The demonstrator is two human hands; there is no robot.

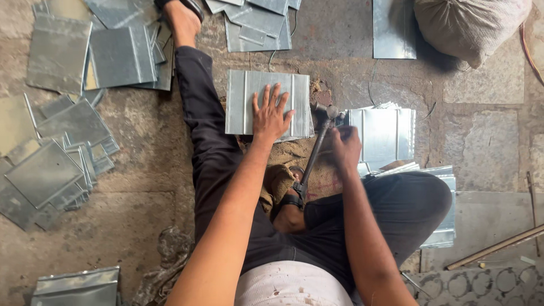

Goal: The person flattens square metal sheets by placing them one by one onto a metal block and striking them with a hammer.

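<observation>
On the stone floor (487,85) between my legs lies a ribbed metal sheet (243,99), and my left hand (271,116) presses flat on it, fingers spread wide. My right hand (345,148), blurred, is closed around the handle of a hammer (320,133), whose head hangs just beside the sheet's right edge. A stack of folded sheets (382,133) sits just right of that hand. More loose sheets (62,158) lie scattered at my left, and a sack (470,25) rests far right.
</observation>
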